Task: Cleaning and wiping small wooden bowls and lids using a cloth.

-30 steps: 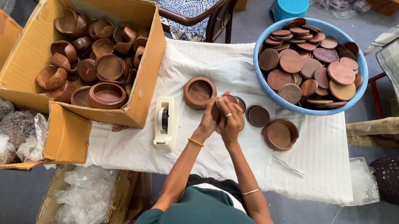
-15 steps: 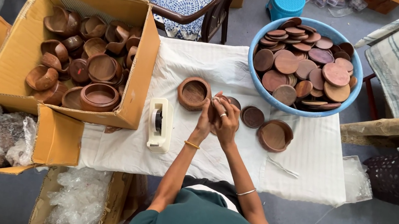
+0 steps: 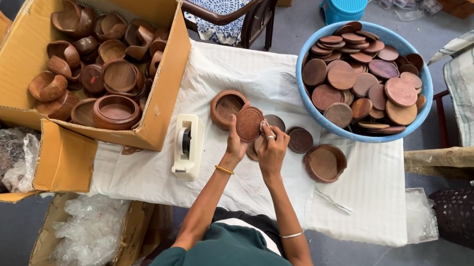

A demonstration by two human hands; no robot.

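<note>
My left hand (image 3: pixel 236 145) holds a round wooden lid (image 3: pixel 249 123) tilted up over the white cloth-covered table (image 3: pixel 365 188). My right hand (image 3: pixel 272 150) touches the lid's right edge, with a ring on one finger. A wooden bowl (image 3: pixel 227 107) stands just left of the lid. Two more lids (image 3: pixel 299 140) lie flat to the right of my hands, and a shallow wooden dish (image 3: pixel 325 162) sits beyond them.
A blue basin (image 3: pixel 309 108) full of several wooden lids stands at the table's far right. A cardboard box (image 3: pixel 19 53) of several wooden bowls is on the left. A white tape dispenser (image 3: pixel 187 146) lies by my left arm. Bubble wrap (image 3: pixel 88 232) fills boxes below.
My left hand has lifted the lid up and tilted it to the left, towards the bowl. My right hand stays at its edge.
</note>
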